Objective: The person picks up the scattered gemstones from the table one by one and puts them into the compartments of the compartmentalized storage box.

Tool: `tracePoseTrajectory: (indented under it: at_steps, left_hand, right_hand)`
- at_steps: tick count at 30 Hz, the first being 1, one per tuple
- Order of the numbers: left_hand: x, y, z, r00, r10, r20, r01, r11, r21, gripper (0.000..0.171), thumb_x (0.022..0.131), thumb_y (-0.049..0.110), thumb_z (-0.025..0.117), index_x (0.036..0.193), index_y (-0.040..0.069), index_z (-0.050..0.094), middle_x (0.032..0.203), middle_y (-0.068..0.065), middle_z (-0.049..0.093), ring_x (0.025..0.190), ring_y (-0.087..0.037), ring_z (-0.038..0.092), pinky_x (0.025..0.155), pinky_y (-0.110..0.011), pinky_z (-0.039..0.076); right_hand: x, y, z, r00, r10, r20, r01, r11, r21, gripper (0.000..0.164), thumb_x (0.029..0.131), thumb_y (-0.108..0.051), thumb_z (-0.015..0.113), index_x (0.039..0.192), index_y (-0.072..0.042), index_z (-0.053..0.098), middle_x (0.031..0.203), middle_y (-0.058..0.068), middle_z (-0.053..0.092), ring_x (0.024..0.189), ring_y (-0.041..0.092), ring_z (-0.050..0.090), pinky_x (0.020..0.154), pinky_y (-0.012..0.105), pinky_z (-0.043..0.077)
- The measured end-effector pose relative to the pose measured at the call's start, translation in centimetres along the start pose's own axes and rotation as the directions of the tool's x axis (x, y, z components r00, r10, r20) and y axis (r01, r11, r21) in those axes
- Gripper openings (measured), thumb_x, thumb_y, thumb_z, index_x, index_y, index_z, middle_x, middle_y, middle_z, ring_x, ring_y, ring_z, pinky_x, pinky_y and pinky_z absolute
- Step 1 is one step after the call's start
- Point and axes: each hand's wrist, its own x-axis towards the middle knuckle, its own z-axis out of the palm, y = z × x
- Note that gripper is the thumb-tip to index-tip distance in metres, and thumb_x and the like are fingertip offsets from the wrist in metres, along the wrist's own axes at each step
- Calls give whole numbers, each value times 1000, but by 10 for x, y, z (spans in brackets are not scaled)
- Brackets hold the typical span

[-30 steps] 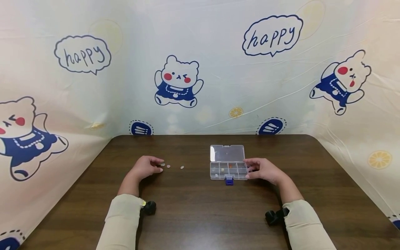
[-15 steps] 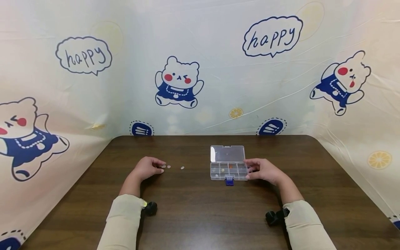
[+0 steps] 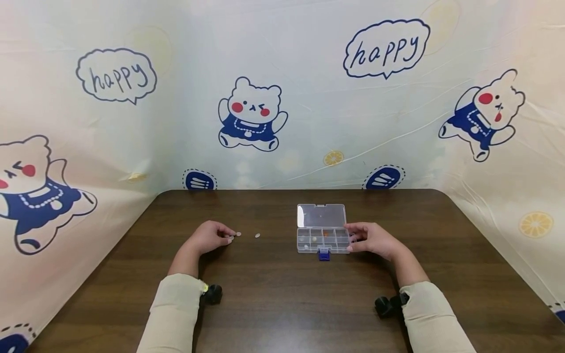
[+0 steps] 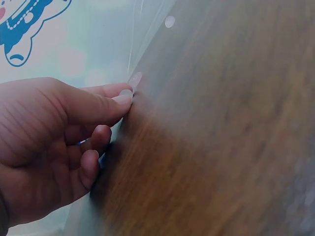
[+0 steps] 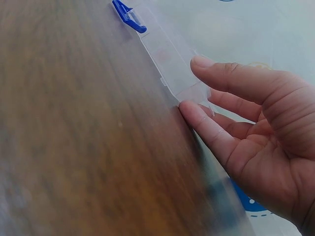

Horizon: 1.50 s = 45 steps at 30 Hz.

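Observation:
My left hand pinches a small flat white oval piece between thumb and index finger, low over the table. Just beyond those fingertips lies a second white oval piece, and a third white piece sits farther right. A clear plastic compartment box stands right of the middle, its lid folded back and its blue latch hanging toward me. My right hand grips the right end of this box. Inside the compartments show an orange piece and a few pale ones.
The brown wooden table spreads under both arms. Behind it hangs a pale cloth printed with bears. Black wrist cameras sit at both cuffs, the left one and the right one.
My left hand has moved slightly right, and its fingertips have come together on the nearest white piece, which they now pinch. The right hand and box keep their place.

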Motion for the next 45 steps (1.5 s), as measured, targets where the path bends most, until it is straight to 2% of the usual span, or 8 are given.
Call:
tracePoseTrajectory:
  at_steps: [4, 13, 21, 30, 45]
  left_hand:
    - [-1, 3, 0, 1000, -9, 27, 9, 1000, -8, 14, 87, 7, 72, 99, 12, 77, 98, -5, 68, 85, -22, 55, 80, -40, 47]
    - [-1, 3, -1, 1000, -10, 26, 11, 999, -42, 14, 90, 8, 70, 102, 11, 75, 98, -5, 67, 85, -22, 54, 81, -39, 48]
    - [-2, 10, -3, 999, 22, 24, -20, 996, -88, 15, 90, 11, 70, 104, 11, 74, 98, -3, 67, 87, -21, 55, 83, -39, 50]
    - [-7, 26, -9, 999, 54, 2, -54, 992, -117, 22, 91, 16, 71, 111, 7, 72, 99, -4, 66, 89, -22, 56, 84, -37, 51]
    - [-12, 51, -6, 990, 143, 12, -139, 978, -155, 27, 92, 17, 69, 115, 4, 70, 99, -5, 66, 89, -22, 57, 79, -33, 51]
  right_hand:
    - [0, 1, -1, 1000, -3, -1, 3, 1000, 1, 69, 80, -6, 79, 139, 8, 46, 127, 26, 56, 102, 29, 59, 79, 25, 52]
    - [2, 3, -1, 1000, 16, -8, -16, 1000, -17, 69, 79, -10, 81, 138, 5, 48, 127, 23, 57, 101, 27, 59, 79, 27, 52]
    - [1, -1, -2, 1000, 14, -2, -14, 1000, -14, 69, 80, -9, 80, 139, 6, 47, 129, 24, 56, 103, 29, 59, 80, 26, 52]
    - [1, 1, -1, 1000, 13, -9, -13, 1000, -22, 68, 80, -9, 80, 139, 6, 47, 129, 24, 55, 103, 28, 59, 79, 27, 52]
    - [0, 0, -1, 1000, 6, -6, -6, 1000, -1, 68, 81, -6, 79, 139, 8, 46, 130, 26, 54, 105, 31, 58, 78, 26, 52]
